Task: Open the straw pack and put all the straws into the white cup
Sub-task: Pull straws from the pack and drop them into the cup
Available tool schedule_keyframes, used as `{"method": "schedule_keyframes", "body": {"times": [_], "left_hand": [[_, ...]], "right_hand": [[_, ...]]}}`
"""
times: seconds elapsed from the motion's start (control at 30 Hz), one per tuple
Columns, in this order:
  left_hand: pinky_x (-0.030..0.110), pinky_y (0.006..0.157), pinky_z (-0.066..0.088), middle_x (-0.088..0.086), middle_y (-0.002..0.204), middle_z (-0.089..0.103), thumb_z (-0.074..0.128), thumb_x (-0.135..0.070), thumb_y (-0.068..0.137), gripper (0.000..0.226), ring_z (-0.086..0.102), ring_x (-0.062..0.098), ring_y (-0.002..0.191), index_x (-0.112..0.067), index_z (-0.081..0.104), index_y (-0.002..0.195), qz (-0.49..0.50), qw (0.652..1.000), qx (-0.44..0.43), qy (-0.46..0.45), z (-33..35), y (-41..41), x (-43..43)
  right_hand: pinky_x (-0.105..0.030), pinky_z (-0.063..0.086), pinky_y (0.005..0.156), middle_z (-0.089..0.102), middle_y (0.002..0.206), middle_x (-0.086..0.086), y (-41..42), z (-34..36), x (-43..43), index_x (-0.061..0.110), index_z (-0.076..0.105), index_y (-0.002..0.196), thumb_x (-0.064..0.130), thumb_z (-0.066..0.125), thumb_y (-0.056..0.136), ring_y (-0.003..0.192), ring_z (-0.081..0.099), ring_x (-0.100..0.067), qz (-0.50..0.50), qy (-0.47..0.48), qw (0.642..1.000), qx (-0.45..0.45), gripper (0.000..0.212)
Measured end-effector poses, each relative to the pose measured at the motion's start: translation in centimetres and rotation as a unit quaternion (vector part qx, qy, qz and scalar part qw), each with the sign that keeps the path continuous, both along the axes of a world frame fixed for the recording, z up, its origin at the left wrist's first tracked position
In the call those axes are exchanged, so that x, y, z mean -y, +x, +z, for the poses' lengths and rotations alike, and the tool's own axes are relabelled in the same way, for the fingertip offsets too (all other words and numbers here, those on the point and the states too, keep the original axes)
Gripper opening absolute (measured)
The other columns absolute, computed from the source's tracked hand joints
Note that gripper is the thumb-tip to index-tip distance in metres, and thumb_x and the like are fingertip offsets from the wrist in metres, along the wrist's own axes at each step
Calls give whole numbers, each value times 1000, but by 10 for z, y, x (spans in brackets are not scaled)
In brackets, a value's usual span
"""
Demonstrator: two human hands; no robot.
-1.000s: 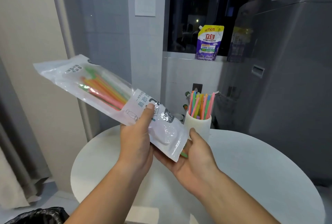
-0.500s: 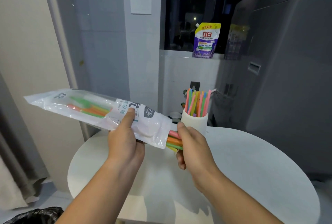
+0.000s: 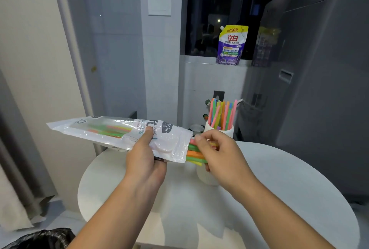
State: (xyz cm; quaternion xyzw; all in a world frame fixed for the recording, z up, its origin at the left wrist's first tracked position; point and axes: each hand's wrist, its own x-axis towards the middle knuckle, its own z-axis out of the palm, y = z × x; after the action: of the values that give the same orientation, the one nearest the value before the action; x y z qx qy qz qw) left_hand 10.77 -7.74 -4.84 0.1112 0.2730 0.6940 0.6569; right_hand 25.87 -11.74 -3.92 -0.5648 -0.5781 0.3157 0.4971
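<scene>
A person's left hand [image 3: 145, 160] grips a clear straw pack [image 3: 111, 132], roughly level above a round white table [image 3: 279, 178], thumb on top. The right hand [image 3: 221, 156] pinches coloured straws [image 3: 194, 153] poking from the pack's open end; how many is unclear. Just behind, the white cup [image 3: 207, 176] stands on the table, holding upright straws [image 3: 221, 114].

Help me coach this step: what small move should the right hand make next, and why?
Probably draw the right hand rightward, sliding the straws out of the pack. It pinches their ends where they poke from the pack's open end, the left hand grips the pack's middle, and most of their length lies inside. The white cup stands just behind the right hand.
</scene>
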Motion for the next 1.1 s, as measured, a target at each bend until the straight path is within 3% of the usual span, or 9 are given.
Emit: {"method": "schedule_keyframes", "body": {"times": [0.1, 0.2, 0.27, 0.37, 0.53, 0.8, 0.93, 1.1], "left_hand": [[37, 69, 65, 7, 129, 73, 62, -15, 100, 38, 72, 21, 111, -13, 60, 138, 1, 1000, 2, -1, -2, -1, -1], [37, 68, 65, 7, 128, 73, 62, -14, 101, 37, 74, 19, 99, -13, 60, 138, 0, 1000, 5, -1, -2, -1, 0], [36, 67, 65, 7, 128, 73, 61, -14, 101, 37, 74, 18, 95, -14, 60, 138, -2, 1000, 9, -3, -3, -1, 0], [37, 70, 65, 7, 126, 74, 61, -15, 101, 36, 75, 18, 95, -14, 61, 137, -9, 1000, 13, -4, -4, -1, 0], [40, 77, 64, 8, 124, 75, 61, -18, 102, 35, 76, 21, 97, -13, 61, 137, -32, 999, 17, 8, -2, 2, 3], [39, 74, 64, 6, 124, 75, 61, -15, 101, 36, 76, 18, 93, -14, 60, 137, -21, 1000, 15, -4, 0, 1, 2], [39, 78, 63, 8, 127, 73, 58, -13, 103, 36, 73, 21, 109, -10, 59, 138, -26, 999, 18, -18, -1, 2, 2], [37, 75, 65, 7, 125, 74, 58, -12, 103, 35, 74, 17, 98, -10, 59, 138, -13, 999, 26, -21, -2, -2, -1]], "right_hand": [[-24, 46, 48, 62, 62, 9, 3, 5, 0, 19, 68, 91, 27, 60, 100, 47, 54, -6, 16, -42, 999, -18, 15], [-27, 48, 44, 66, 71, -6, 7, 11, 0, 13, 68, 96, 23, 57, 103, 47, 59, -11, 33, -94, 992, -83, 17], [-27, 49, 44, 70, 77, -9, 11, 15, 1, 14, 69, 97, 22, 56, 104, 49, 63, -13, 35, -99, 992, -75, 17], [-26, 52, 46, 73, 85, -9, 14, 17, 2, 16, 69, 96, 22, 56, 104, 53, 69, -16, 26, -64, 998, -13, 17], [-18, 58, 59, 76, 96, -8, 19, 24, 4, 14, 73, 100, 19, 62, 100, 82, 71, -14, 70, -36, 997, 28, 12], [-23, 60, 58, 78, 94, -16, 36, 36, 3, 7, 76, 101, 15, 64, 99, 69, 73, -14, 61, -74, 995, -14, 14], [-16, 55, 55, 79, 87, -13, 42, 40, 4, 8, 76, 102, 12, 65, 98, 66, 73, -6, 69, -57, 996, 18, 12], [-30, 62, 59, 74, 90, -17, 45, 39, 4, 9, 74, 103, 9, 62, 100, 72, 74, -12, 64, -42, 997, 19, 12]]}}
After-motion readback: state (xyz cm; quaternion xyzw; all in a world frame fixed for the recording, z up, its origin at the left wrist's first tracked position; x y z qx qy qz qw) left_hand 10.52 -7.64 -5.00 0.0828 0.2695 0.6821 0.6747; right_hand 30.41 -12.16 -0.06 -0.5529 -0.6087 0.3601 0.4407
